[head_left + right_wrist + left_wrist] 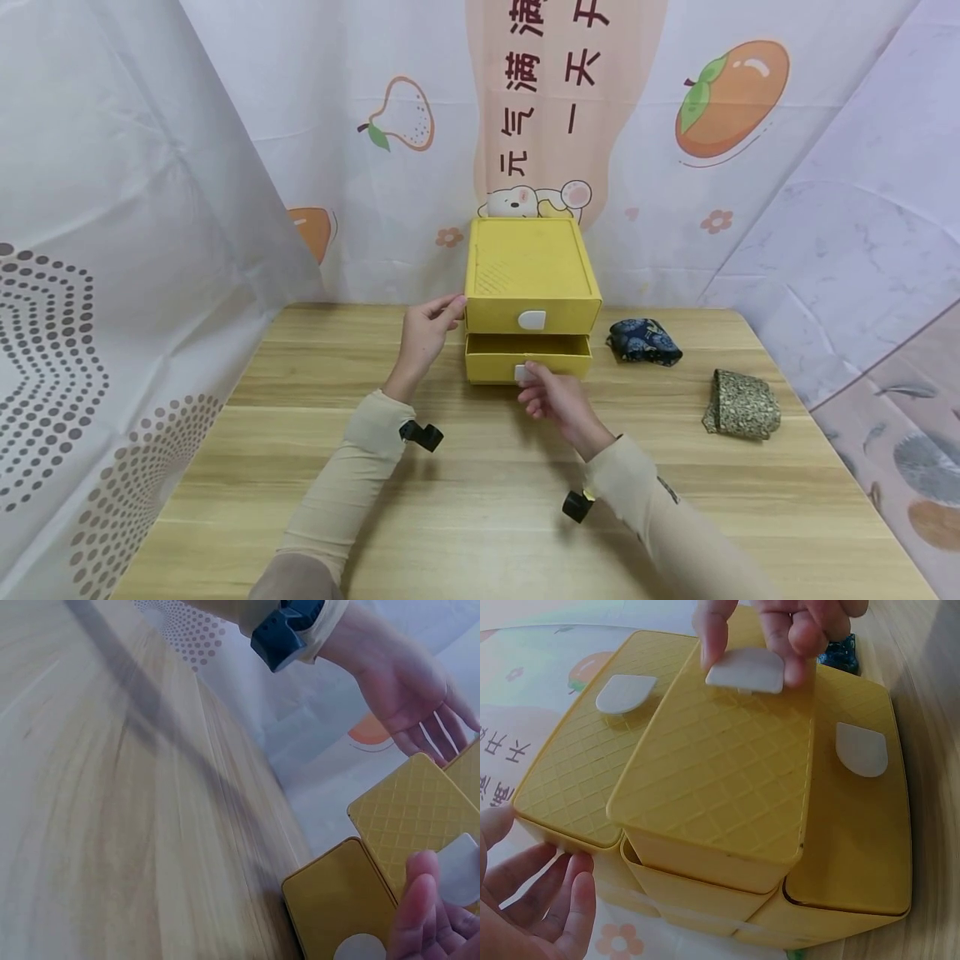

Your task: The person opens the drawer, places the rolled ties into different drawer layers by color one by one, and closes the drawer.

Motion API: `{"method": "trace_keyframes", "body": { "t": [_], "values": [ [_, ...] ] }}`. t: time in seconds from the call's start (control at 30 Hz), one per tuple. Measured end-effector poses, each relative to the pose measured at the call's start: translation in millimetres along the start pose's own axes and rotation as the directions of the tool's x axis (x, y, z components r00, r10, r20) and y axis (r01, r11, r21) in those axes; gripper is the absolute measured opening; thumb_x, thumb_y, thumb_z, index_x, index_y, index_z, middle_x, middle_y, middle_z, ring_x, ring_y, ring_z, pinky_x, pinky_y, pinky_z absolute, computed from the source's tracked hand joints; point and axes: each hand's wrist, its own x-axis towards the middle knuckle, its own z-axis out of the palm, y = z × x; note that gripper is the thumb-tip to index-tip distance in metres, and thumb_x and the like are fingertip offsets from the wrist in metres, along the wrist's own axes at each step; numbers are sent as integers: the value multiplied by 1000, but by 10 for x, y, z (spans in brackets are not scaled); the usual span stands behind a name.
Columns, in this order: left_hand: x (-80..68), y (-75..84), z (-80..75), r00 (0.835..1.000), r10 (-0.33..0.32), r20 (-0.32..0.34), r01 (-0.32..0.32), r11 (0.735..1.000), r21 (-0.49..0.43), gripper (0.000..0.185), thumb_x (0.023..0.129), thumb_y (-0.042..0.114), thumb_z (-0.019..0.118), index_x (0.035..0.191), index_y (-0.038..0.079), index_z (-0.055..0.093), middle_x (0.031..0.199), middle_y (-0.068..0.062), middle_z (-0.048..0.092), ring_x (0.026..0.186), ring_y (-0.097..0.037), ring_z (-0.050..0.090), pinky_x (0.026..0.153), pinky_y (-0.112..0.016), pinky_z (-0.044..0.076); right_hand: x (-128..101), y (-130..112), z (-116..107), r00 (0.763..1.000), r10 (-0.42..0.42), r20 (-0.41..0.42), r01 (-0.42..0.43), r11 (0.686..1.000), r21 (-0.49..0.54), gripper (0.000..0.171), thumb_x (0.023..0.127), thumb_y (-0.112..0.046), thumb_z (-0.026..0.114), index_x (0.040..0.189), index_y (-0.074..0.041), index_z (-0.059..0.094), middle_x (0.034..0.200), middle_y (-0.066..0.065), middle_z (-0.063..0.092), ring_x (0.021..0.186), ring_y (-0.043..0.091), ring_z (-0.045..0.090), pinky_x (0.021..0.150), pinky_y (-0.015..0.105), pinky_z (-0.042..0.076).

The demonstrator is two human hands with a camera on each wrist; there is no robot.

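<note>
A yellow drawer box [532, 258] stands at the back of the table, its front bearing white tab handles. Its middle drawer [720, 772] is partly pulled out, between a top drawer [592, 757] and a bottom drawer [847, 825] that are both pushed in. My right hand [558, 404] pinches the middle drawer's white handle [746, 671], thumb on one side and fingers curled on the other. At the box's left front edge, my left hand [427, 337] touches the side wall with relaxed fingers. From the head view, the middle drawer hides the bottom one.
Right of the box lies a dark blue patterned cloth bundle [645, 342]. Farther right, an olive speckled folded cloth [742, 406] rests near the wooden table's [480, 517] right edge. A printed curtain [405, 192] hangs close behind the box.
</note>
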Motion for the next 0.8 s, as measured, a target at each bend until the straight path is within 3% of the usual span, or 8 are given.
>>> {"method": "trace_keyframes", "body": {
  "t": [0.2, 0.8],
  "values": [
    [-1, 7, 3, 1000, 5, -1, -5, 1000, 14, 39, 93, 36, 66, 118, 6, 70, 114, -15, 72, 91, -19, 69, 82, -29, 58, -95, 40, -27, 1000, -12, 3, 12, 1000, -13, 46, 93, -35, 63, 101, 10, 65, 63, 1, 66, 48, 8, 53, 48, 20, 46],
    [-10, 35, 8, 999, -33, 7, 33, 999, 7, 38, 94, 35, 65, 119, 6, 70, 114, -15, 71, 96, -25, 68, 85, -31, 58, -405, 158, -88, 1000, 18, -4, -19, 997, -71, 52, 92, -38, 63, 103, 12, 66, 64, 1, 67, 48, 10, 55, 49, 21, 46]
  ]
}}
